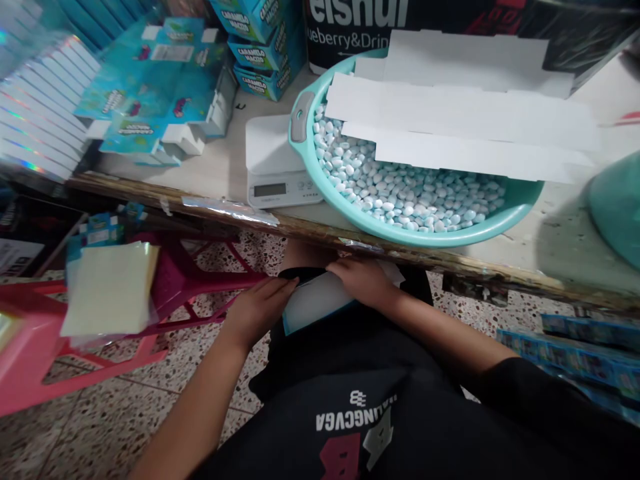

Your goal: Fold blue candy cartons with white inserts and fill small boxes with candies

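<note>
Below the table edge, both my hands hold a flat white carton blank (315,301) with a blue edge, resting on my lap. My left hand (260,308) grips its left side, fingers closed over it. My right hand (365,280) covers its upper right part, fingers curled on it. Above on the table stands a turquoise basin (350,207) filled with small white and pale blue candies (400,190). White flat carton blanks (460,127) lie across the basin's top.
A white digital scale (280,167) sits left of the basin. Stacks of turquoise candy boxes (155,93) fill the table's back left. A pink plastic stool (75,333) with a yellowish sheet pile (110,287) stands at my left. More blue boxes (580,353) lie on the floor, right.
</note>
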Action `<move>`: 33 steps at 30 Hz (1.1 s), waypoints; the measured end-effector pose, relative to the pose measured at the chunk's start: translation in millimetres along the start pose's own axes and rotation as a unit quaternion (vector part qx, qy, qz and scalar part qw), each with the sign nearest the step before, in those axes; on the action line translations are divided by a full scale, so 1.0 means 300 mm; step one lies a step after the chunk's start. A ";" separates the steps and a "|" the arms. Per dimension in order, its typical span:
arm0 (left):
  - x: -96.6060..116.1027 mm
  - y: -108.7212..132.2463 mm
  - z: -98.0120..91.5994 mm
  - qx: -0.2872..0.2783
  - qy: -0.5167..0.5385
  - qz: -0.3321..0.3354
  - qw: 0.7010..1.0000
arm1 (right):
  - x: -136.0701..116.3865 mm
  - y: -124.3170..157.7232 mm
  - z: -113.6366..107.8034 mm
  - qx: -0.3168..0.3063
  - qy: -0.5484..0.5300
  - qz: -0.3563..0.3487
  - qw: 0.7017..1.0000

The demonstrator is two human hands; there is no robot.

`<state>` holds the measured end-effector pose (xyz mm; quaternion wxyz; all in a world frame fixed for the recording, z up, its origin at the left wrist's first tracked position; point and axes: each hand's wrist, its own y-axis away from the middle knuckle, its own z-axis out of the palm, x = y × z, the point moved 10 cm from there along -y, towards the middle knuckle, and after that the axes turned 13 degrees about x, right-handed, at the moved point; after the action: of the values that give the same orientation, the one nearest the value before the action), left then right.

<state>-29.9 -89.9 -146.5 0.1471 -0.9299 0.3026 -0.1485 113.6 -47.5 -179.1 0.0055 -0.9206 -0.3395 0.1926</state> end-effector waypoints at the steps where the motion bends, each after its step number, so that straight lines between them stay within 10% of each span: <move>1: 0.007 -0.005 -0.004 0.004 -0.003 -0.005 1.000 | 0.001 0.002 0.004 -0.002 0.000 -0.003 1.000; 12: -0.076 0.003 0.039 -0.042 0.163 -0.216 0.962 | -0.061 0.011 0.004 -0.045 -0.014 -0.033 0.998; 17: -0.108 0.006 0.119 -0.162 0.087 -0.269 0.946 | -0.080 0.037 0.005 -0.059 -0.041 -0.036 0.997; 22: -0.083 -0.018 0.149 -0.262 0.013 -0.265 0.928 | -0.017 0.001 -0.003 -0.053 -0.068 -0.001 0.996; 33: -0.046 -0.092 0.129 -0.262 -0.095 -0.192 0.941 | 0.011 -0.107 0.144 -0.121 -0.064 -0.031 0.990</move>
<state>-12.2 -53.2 -174.4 -0.1047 -0.9858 0.1311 -0.0005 80.4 -25.9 -215.9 -0.1222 -0.8891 -0.3887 0.2086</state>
